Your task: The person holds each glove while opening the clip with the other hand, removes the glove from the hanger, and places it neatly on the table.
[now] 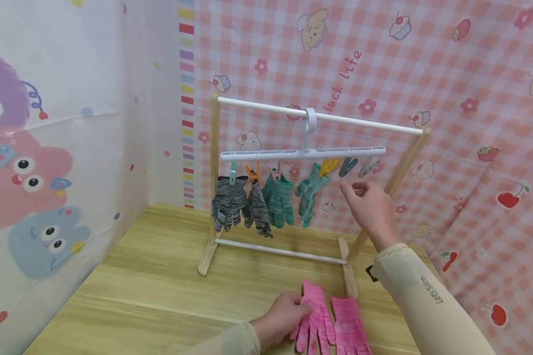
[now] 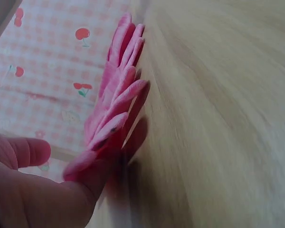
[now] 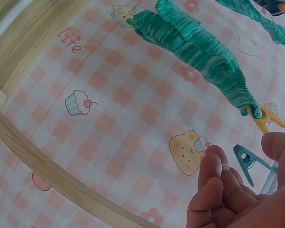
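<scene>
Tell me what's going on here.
A person's left hand touches a pink glove on the table, beside a second pink glove. Their right hand is raised, holding nothing, near two empty clips on the hanger. Two grey gloves and two green gloves hang clipped from it.

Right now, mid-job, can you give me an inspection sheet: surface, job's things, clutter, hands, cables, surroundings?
Surface: yellowish wood-grain tabletop; two pink knitted gloves lie on it.
Job's things: long white hanger hooked on a wood-and-white rack; two grey streaked knitted gloves and two green knitted gloves clipped beneath; dark teal clip and pale grey clip hold nothing.
Clutter: nothing seen.
Hands: left hand touches the left-hand pink glove; right hand is empty, near the dark teal clip.
Cables: nothing seen.
Surroundings: pink-and-white checked backdrop behind; white cartoon-printed backdrop at left.
</scene>
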Demonstrator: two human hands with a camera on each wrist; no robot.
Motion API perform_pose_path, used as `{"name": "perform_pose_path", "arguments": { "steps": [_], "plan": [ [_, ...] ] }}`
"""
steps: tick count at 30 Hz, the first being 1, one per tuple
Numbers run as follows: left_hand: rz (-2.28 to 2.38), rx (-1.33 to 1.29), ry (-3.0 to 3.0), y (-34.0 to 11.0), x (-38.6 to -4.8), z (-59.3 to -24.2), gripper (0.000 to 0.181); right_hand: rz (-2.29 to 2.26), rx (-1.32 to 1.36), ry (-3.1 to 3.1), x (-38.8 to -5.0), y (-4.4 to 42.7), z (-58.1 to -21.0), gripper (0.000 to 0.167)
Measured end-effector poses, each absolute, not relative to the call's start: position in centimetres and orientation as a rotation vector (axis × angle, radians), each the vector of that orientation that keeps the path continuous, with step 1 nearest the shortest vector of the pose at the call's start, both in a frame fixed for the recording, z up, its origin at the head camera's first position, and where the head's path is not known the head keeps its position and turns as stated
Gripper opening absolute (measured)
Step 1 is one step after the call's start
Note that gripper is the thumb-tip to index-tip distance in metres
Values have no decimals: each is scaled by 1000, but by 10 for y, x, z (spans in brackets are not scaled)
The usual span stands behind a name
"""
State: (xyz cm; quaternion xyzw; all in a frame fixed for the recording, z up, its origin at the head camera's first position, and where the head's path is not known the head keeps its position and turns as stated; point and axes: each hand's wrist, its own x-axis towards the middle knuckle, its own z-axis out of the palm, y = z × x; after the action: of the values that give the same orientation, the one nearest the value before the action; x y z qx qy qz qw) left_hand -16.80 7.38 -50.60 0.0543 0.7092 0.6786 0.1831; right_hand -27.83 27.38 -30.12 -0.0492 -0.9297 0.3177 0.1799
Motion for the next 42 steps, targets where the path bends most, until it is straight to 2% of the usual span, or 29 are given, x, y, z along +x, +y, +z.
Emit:
{"name": "perform_pose_path", "arguments": {
  "steps": [4, 9, 12, 28, 36, 42],
  "plan": [
    [1843, 237, 2046, 66, -167, -501, 21, 899, -127, -2614, -278, 272, -302, 84],
    [1702, 314, 2163, 54, -171, -497, 51, 927, -95, -2614, -277, 270, -303, 75],
    [1661, 311, 2198, 48, -175, -497, 62, 927, -84, -2608, -277, 270, -304, 74],
    [1687, 234, 2140, 36, -186, -503, 64, 891, -72, -2604, -279, 268, -307, 80],
    [1638, 255, 2179, 29, -193, -490, 65, 883, -71, -2610, -279, 267, -308, 80],
    [1612, 410, 2302, 29, -208, -469, 68, 908, -69, -2620, -278, 266, -307, 80]
  ]
}}
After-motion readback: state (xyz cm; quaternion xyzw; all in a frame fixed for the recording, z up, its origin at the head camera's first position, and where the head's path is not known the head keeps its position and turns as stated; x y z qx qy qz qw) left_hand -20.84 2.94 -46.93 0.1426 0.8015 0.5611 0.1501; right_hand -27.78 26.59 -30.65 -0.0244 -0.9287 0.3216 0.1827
